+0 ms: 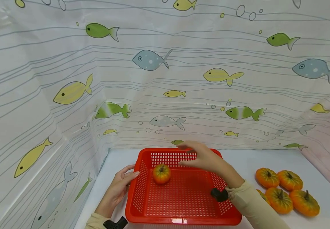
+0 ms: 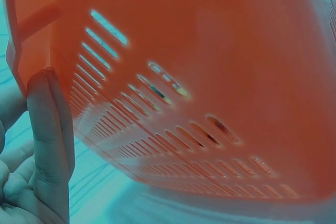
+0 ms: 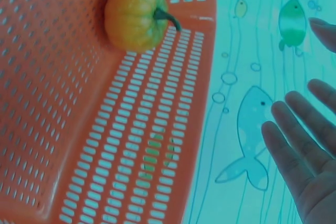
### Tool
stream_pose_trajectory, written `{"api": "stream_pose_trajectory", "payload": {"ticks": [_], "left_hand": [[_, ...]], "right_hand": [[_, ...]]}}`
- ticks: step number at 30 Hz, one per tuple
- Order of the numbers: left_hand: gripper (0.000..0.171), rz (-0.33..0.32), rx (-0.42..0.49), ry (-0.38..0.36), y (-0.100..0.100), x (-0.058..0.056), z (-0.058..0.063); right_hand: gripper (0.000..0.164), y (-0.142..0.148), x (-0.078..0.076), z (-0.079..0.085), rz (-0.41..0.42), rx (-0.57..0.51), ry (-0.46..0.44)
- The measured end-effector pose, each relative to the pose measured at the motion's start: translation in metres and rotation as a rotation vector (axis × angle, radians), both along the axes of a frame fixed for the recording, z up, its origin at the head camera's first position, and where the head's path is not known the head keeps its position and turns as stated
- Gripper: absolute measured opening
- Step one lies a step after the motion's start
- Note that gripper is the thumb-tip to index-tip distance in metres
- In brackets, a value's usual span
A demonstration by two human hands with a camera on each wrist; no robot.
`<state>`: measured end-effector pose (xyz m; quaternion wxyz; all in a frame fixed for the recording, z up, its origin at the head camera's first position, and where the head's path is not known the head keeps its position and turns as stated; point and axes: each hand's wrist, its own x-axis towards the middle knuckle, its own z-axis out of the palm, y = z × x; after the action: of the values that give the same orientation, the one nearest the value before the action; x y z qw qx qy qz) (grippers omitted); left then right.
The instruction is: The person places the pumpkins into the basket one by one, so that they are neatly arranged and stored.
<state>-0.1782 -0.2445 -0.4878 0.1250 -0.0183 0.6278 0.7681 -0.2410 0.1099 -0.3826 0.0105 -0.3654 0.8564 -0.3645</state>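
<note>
A red plastic basket with slotted walls stands in the middle of the head view. One small orange-yellow pumpkin sits inside it, in the far left corner. My left hand grips the basket's left rim, the thumb over the edge; in the left wrist view its fingers lie against the outer side. Above the back of the basket hangs my right hand, fingers apart and holding nothing. The right wrist view shows these spread fingers beyond the rim, away from the pumpkin with its dark curved stem.
Several more small pumpkins lie grouped on the white table right of the basket, one partly hidden by the right sleeve. A white sheet printed with fish encloses the back and sides.
</note>
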Motion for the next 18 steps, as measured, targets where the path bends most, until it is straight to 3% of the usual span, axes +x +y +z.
{"api": "stream_pose_trajectory", "payload": {"ticks": [7,18], "left_hand": [[0.063,0.005,-0.013,-0.004,0.0,0.0,-0.002],[0.063,-0.003,-0.014,0.013,-0.001,-0.001,-0.002]], "right_hand": [[0.056,0.02,0.003,-0.001,-0.002,0.008,0.049],[0.056,0.06,0.006,-0.003,-0.104,0.058,0.081]]}}
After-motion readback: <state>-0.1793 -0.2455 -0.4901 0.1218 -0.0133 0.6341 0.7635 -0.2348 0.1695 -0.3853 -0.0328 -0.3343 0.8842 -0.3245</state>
